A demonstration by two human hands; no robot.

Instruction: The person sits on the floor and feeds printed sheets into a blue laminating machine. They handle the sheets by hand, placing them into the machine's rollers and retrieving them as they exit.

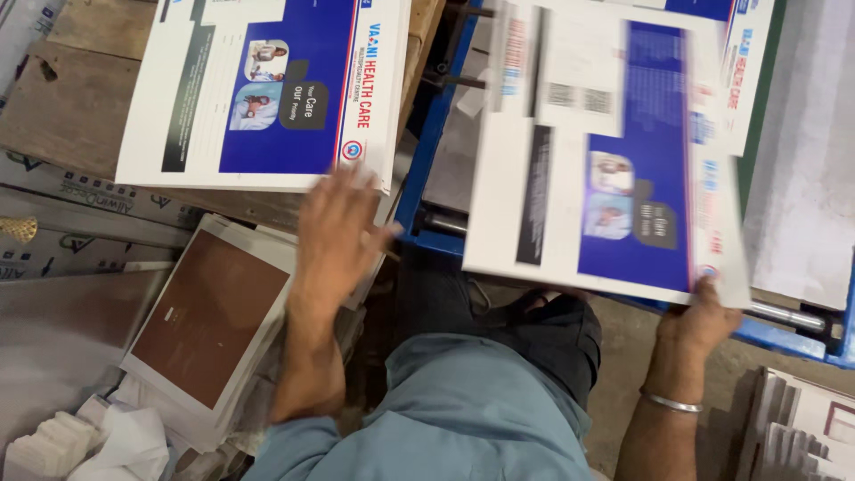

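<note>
Right hand (704, 313) grips printed sheet (606, 151); left hand (337, 233) touches sheet stack (258, 89).

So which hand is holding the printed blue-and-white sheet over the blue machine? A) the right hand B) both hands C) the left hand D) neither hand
A: the right hand, a metal bangle on its wrist, pinches the lower edge of the printed sheet, while the left hand rests by the stack of sheets on the wooden surface.

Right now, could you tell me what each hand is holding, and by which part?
The right hand grips a printed sheet by its near right corner. The left hand holds nothing; it hovers open by the near edge of the stack.
</note>
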